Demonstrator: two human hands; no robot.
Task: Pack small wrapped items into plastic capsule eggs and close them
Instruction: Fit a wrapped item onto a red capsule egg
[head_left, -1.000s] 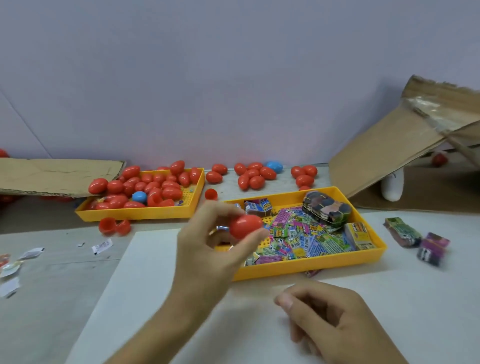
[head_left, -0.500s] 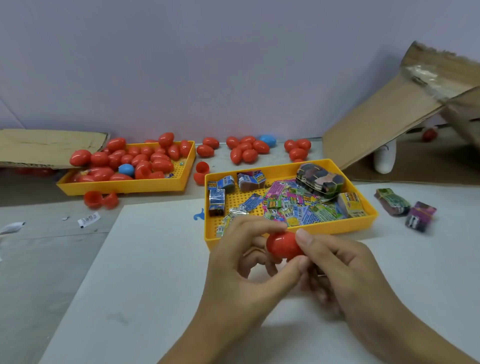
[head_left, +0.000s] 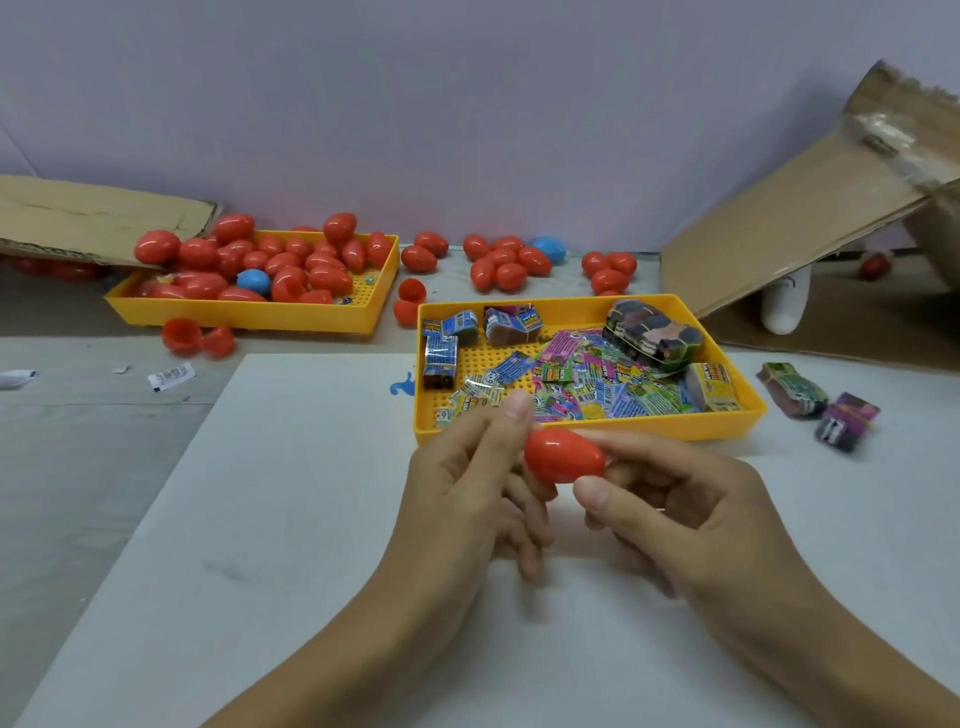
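Both hands grasp one red capsule egg (head_left: 564, 461): left hand (head_left: 467, 499) pinches left end, right hand (head_left: 670, 504) pinches right end, above white board (head_left: 291, 519). Egg looks closed; step probably pulling halves apart, so next move needs twist or pull. Just beyond hands, yellow tray (head_left: 582, 428) with wrapped items (head_left: 597, 395). Farther left, second tray (head_left: 249, 314) full of eggs. Plain wall (head_left: 467, 104) behind.

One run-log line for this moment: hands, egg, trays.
left hand: pinches red egg | right hand: pinches same egg | egg: closed, above white sheet | wrapper tray: behind egg | egg tray: far left
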